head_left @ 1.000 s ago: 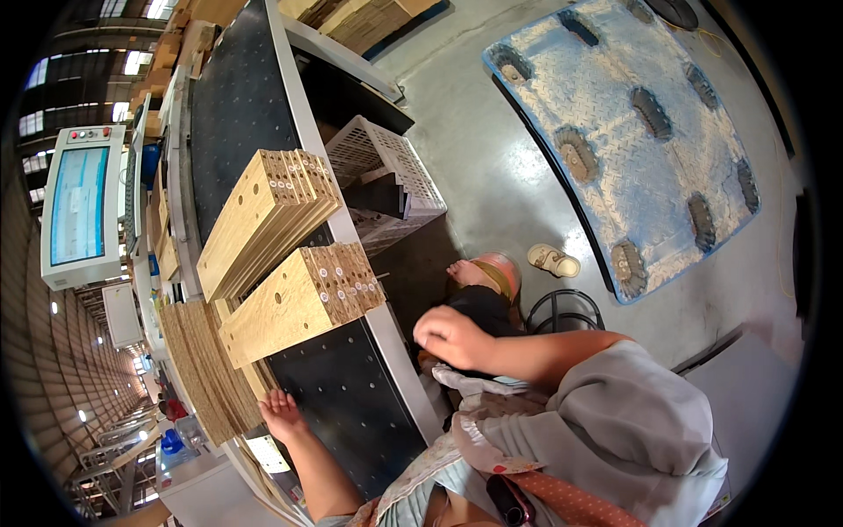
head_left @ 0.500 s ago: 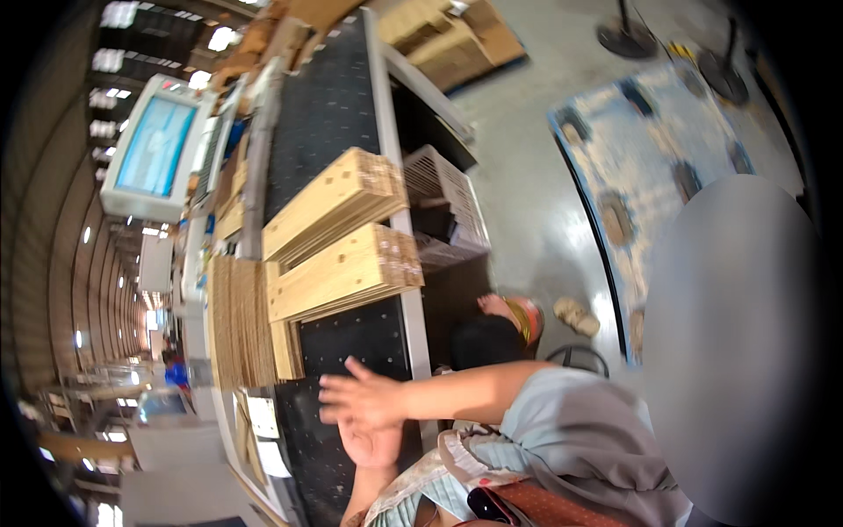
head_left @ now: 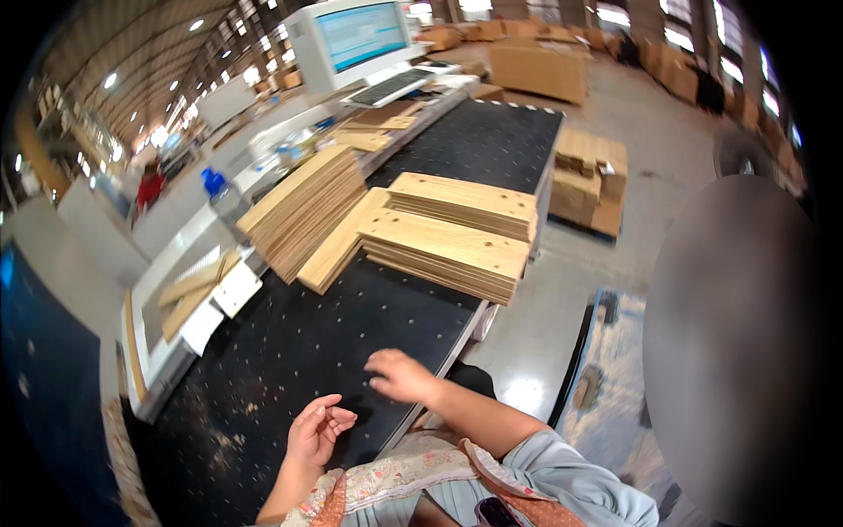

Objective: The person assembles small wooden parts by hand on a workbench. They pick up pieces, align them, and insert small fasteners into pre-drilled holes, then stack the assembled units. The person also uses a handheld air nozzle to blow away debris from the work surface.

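Note:
Both my hands hover over the near part of a black table (head_left: 290,342) dotted with small pale spots. My left hand (head_left: 318,430) holds nothing; its fingers are loosely bent and apart. To its right, my right hand (head_left: 402,376) is also bare, palm down with the fingers slightly curled and spread. Beyond them lie two neat stacks of flat wooden boards, a nearer stack (head_left: 443,250) and a farther stack (head_left: 465,198), with dark holes near their ends. A pale wooden board (head_left: 342,241) runs crosswise at their left ends. Left of it rises a taller stack of thin boards (head_left: 303,206).
Along the table's left side runs a ledge with wood strips (head_left: 195,290), white paper (head_left: 237,288) and a blue-topped bottle (head_left: 224,193). A monitor (head_left: 356,39) and keyboard (head_left: 391,88) stand farther back. On the floor at right are a cardboard stack (head_left: 588,180) and a worn blue pallet (head_left: 606,395).
My view has swung round and levelled, bringing more of the table into sight. My hands, overlapping before, are now apart side by side. The board stacks look undisturbed.

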Demonstrator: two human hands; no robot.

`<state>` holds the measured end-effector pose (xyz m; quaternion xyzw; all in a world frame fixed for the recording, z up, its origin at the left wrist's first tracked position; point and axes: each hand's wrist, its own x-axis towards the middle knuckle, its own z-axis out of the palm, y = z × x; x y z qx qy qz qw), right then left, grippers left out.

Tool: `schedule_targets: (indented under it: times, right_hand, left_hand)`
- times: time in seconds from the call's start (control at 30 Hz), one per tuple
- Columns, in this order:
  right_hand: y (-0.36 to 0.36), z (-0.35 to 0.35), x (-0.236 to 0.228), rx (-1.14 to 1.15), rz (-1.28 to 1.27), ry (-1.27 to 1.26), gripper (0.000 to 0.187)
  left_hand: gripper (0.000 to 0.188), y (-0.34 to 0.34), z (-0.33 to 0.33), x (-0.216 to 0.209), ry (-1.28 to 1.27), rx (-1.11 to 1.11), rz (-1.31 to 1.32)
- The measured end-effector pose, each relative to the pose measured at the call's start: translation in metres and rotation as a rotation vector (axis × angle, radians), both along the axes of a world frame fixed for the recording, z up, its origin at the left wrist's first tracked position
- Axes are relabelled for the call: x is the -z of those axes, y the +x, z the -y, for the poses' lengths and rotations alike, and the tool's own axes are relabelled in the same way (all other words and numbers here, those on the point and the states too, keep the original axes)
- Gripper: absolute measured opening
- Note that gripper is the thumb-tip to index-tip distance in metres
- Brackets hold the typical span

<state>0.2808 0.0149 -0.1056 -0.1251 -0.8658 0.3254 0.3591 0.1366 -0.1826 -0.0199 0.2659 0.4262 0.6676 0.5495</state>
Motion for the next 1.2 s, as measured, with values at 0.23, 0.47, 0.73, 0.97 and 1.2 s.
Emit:
schedule_targets:
  times: [0.23,0.47,0.73,0.97,1.2]
  right_hand:
    - [-0.008,-0.058,0.006,0.251,0.085,-0.035,0.021]
    - [-0.014,-0.047,0.001,0.271,0.144,0.17,0.016]
    - [-0.011,-0.052,0.004,0.253,0.18,0.133,0.014]
    - [-0.004,-0.061,0.009,0.209,0.211,0.129,0.018]
    - [0.0,-0.073,0.014,0.199,0.326,0.229,0.021]
  left_hand:
    - [0.03,-0.022,0.062,-0.002,0.104,-0.113,0.037]
    - [0.024,-0.059,0.108,0.011,0.023,-0.392,-0.118]
    - [0.039,-0.074,0.098,0.011,-0.253,-0.098,-1.051]
    - [0.031,-0.05,0.14,0.029,-0.12,-0.024,-0.556]
    - [0.012,0.06,0.34,0.083,-0.44,0.018,0.321]
